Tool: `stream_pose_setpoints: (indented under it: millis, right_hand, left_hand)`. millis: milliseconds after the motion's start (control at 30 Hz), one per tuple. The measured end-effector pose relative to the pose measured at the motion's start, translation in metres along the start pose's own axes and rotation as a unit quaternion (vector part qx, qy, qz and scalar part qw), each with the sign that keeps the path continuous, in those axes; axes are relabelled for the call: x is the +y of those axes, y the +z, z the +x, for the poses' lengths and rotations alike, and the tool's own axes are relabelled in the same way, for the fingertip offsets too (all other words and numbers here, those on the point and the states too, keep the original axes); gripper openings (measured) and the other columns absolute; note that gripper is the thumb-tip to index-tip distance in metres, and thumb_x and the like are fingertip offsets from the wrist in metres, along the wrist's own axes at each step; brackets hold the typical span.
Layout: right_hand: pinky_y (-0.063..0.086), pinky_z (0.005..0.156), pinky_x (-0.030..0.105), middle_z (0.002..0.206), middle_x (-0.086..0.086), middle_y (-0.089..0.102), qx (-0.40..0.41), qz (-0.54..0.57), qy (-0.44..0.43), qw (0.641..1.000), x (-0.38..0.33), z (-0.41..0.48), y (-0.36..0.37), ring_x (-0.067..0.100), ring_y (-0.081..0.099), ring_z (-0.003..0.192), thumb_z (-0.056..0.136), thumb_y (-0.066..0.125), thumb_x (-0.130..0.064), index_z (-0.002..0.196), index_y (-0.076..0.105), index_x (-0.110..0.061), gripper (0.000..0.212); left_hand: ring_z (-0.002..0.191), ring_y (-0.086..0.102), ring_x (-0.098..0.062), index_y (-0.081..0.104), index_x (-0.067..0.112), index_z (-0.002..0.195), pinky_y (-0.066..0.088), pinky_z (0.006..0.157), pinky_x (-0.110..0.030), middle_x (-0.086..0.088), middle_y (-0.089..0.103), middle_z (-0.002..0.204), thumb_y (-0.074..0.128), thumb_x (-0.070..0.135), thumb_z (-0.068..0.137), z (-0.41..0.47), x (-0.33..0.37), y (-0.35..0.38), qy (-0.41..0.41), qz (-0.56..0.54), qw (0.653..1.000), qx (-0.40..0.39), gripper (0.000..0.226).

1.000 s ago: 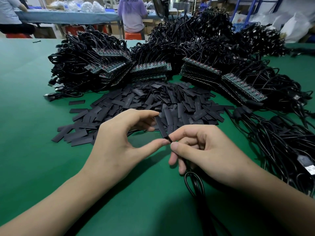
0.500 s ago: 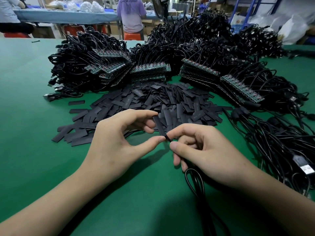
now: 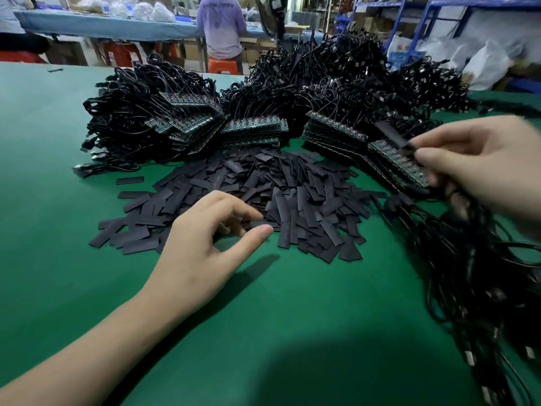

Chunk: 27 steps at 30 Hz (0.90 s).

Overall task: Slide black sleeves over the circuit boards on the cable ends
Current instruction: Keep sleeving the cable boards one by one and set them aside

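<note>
On a green worktable (image 3: pixel 292 317) in a busy workshop, a worker's left hand (image 3: pixel 199 253) hovers low at the near edge of a loose pile of black sleeves (image 3: pixel 292 194). Its thumb and forefinger are curved toward each other over one flat piece, and it is unclear whether they have closed on it. Off to the right and raised above the table, the blurred right hand (image 3: pixel 483 171) pinches a sleeved cable end (image 3: pixel 392 135) between thumb and fingertips. The black sleeve juts up and to the left out of the grip, and its cord trails down toward a tangle of cables (image 3: pixel 483 273) on the right side of the table. Behind the pile, rows of bare circuit boards (image 3: pixel 254 130) lie stacked against heaped black cable bundles (image 3: pixel 322 77). A person in a purple shirt (image 3: pixel 222 27) sits at a far bench.
</note>
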State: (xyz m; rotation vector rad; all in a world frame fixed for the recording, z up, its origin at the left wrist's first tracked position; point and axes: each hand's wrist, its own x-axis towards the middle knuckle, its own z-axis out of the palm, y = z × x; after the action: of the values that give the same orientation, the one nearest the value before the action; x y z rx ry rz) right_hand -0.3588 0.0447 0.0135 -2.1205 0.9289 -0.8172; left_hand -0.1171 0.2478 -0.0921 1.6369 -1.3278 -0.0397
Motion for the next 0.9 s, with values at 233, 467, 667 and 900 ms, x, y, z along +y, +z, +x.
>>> stream_pose_setpoints:
  millis: [233, 467, 667, 900]
  right_hand:
    - [0.057, 0.058, 0.032, 0.052, -0.010, 0.069, -0.055, -0.446, 0.106, 0.887, 0.043, 0.033, -0.030, 0.006, 0.063, 0.040, 0.097, 0.066, -0.037, 0.075, 0.068, -0.033, 0.023]
    - [0.057, 0.083, 0.039, 0.095, 0.002, 0.072, -0.135, -0.497, 0.107, 0.850, 0.028, 0.026, -0.016, 0.024, 0.065, 0.090, 0.098, 0.059, -0.053, 0.099, 0.076, -0.026, 0.032]
    - [0.056, 0.093, 0.040, 0.109, -0.001, 0.072, -0.242, -0.524, 0.088, 0.812, -0.008, 0.016, -0.012, 0.020, 0.067, 0.102, 0.098, 0.057, -0.057, 0.117, 0.072, -0.025, 0.040]
    - [0.046, 0.108, 0.042, 0.145, 0.008, 0.052, -0.314, -0.545, -0.025, 0.777, -0.022, -0.026, 0.053, 0.028, 0.051, 0.134, 0.104, 0.045, -0.050, 0.134, 0.054, -0.014, 0.047]
  left_hand:
    - [0.083, 0.063, -0.005, 0.071, 0.030, 0.088, 0.053, 0.076, -0.037, 0.016, 0.066, 0.085, 0.062, 0.048, 0.095, -0.002, -0.004, 0.001, -0.009, 0.097, 0.994, -0.047, 0.021]
    - [0.078, 0.060, -0.001, 0.069, 0.035, 0.092, 0.053, 0.077, -0.034, 0.018, 0.064, 0.085, 0.057, 0.053, 0.090, 0.015, 0.017, 0.003, 0.007, 0.174, 0.977, -0.125, 0.022]
    - [0.073, 0.068, -0.001, 0.074, 0.029, 0.100, 0.054, 0.073, -0.022, 0.013, 0.073, 0.079, 0.066, 0.036, 0.095, 0.049, 0.035, 0.024, -0.039, 0.064, 0.983, -0.168, 0.013]
    - [0.111, 0.070, -0.024, 0.060, 0.001, 0.129, 0.058, 0.088, -0.024, -0.013, 0.072, 0.118, 0.050, 0.006, 0.104, 0.106, 0.060, 0.086, -0.251, -0.283, 0.905, -0.193, 0.027]
